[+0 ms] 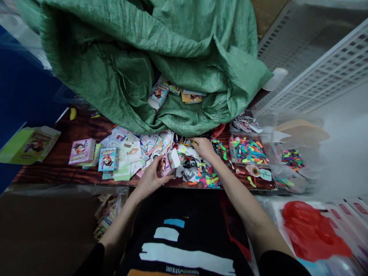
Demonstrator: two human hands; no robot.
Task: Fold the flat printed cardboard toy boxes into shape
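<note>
My left hand (152,174) is closed around a small pink cartoon-printed box (165,165), tilted, with its white flaps open towards the right. Beyond it, my right hand (203,148) reaches into a heap of small pieces, fingers drawn together around something too small to make out; a bit of yellow shows at the fingertips. Below that wrist lie many bright, small, spoon-shaped pieces (208,175). Left of my hands spreads a pile of printed paper cards (155,143). A blue box (107,159) and another pink box (82,151) stand at the left.
A large green woven sack (138,76) with several small boxes (159,95) in its mouth covers the back. Clear trays hold colourful pieces (249,150) at the right. A yellow-green opened carton (31,145) lies far left; red plastic (313,228) is at lower right.
</note>
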